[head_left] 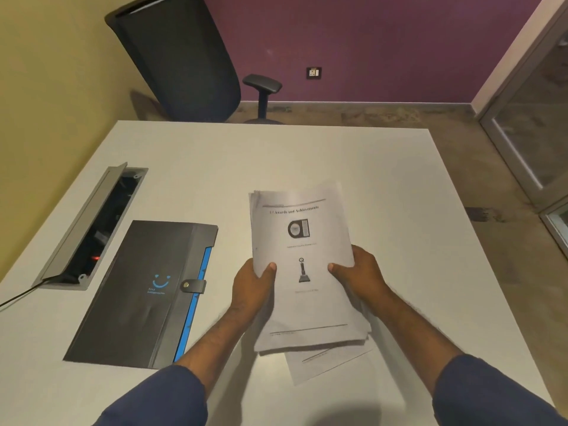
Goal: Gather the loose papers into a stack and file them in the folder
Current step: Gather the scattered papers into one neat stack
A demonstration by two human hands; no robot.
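A stack of printed white papers [302, 241] is held above the white table [399, 186], its top sheet headed "Awards and Achievements". My left hand [252, 287] grips the stack's left edge, thumb on top. My right hand [361, 278] grips the right edge the same way. One sheet [325, 362] sticks out askew below the stack's near edge. A dark grey folder [138, 296] with a blue edge and a snap strap lies shut on the table, left of my left hand.
An open cable tray [92, 226] is set into the table at the left, with a black cable running off the edge. A dark office chair [178, 56] stands behind the table's far edge. A glass door is at the right.
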